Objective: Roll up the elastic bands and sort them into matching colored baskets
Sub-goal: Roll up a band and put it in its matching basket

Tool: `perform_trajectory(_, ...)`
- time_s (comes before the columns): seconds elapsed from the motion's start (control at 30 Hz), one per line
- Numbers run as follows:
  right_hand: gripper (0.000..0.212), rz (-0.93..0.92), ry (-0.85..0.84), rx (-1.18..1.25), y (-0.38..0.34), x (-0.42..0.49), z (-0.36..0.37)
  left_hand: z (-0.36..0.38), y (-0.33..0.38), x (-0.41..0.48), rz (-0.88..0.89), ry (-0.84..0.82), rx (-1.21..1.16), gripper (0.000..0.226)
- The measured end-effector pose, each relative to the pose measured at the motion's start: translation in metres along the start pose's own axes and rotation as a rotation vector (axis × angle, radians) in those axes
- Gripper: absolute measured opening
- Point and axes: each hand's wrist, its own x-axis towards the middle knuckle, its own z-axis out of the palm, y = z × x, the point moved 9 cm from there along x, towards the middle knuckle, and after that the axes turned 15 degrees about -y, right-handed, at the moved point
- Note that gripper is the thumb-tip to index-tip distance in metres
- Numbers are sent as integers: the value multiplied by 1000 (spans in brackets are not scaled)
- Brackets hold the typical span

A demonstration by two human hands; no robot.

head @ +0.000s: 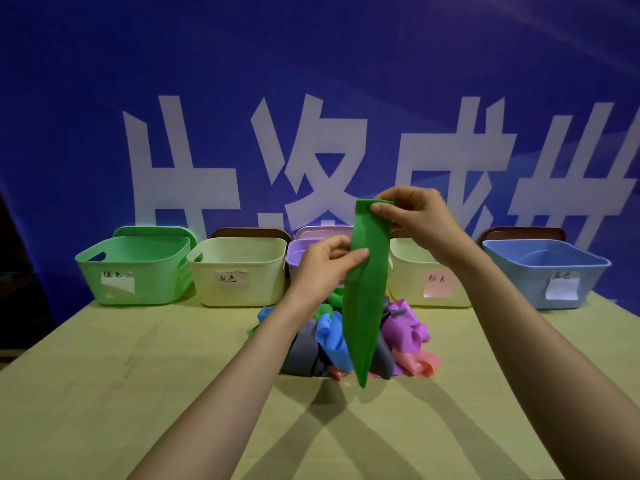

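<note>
Blue backdrop with large white characters fills the upper field, cut off at the right edge. Pale wooden counter below. Both forearms enter from the bottom edge, elbows out of frame, converging toward centre. Five baskets stand in a row at the counter's far edge: green basket, cream basket, purple basket, second cream basket, blue basket. The purple one is mostly hidden behind the left hand and the band. The blue one's label is too faint to read. Pile of bands lies mid-counter, with blue, grey, purple, pink and green loops tangled; the count is not readable. Green band hangs upright in front of the pile, tapering to a point low down; cannot tell whether the tip touches the counter. Right hand is raised highest, its grip pinching the band's top end between thumb and curled fingers. Left hand is lower, thumb laid across the band's front, fingers behind it and hidden, its grip closed on the band's left edge.
</note>
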Motion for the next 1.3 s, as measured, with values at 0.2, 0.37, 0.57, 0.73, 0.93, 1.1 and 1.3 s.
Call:
perform_trajectory(0.2, 10, 51, 48, 32, 15, -7, 6, 28, -32, -41, -210, -197, 27, 16)
perform_trajectory(0.37, 6, 144, -39, 96, 53, -25, 40, 41, -56, -84, -286, -227, -211, 21)
perform_trajectory(0.57, 4, 316, -168, 139, 124, -54, 84, 36, -131, -119, -519, -147, -46, 19)
perform_trajectory(0.73, 6, 359, -194, 88, 162, -74, 101, 20, -172, -131, -591, -56, 429, 17)
perform_trajectory(0.93, 12, 252, -153, 17, 148, -78, 99, 12, -154, -124, -528, 12, 565, 26)
perform_trajectory(1.1, 15, 145, -101, 31, 121, -82, 94, -4, -97, -98, -171, 210, 160, 25)
perform_trajectory(1.3, 22, 125, -134, 119, 101, -84, 90, -4, -67, -80, -2, 194, 168, 10)
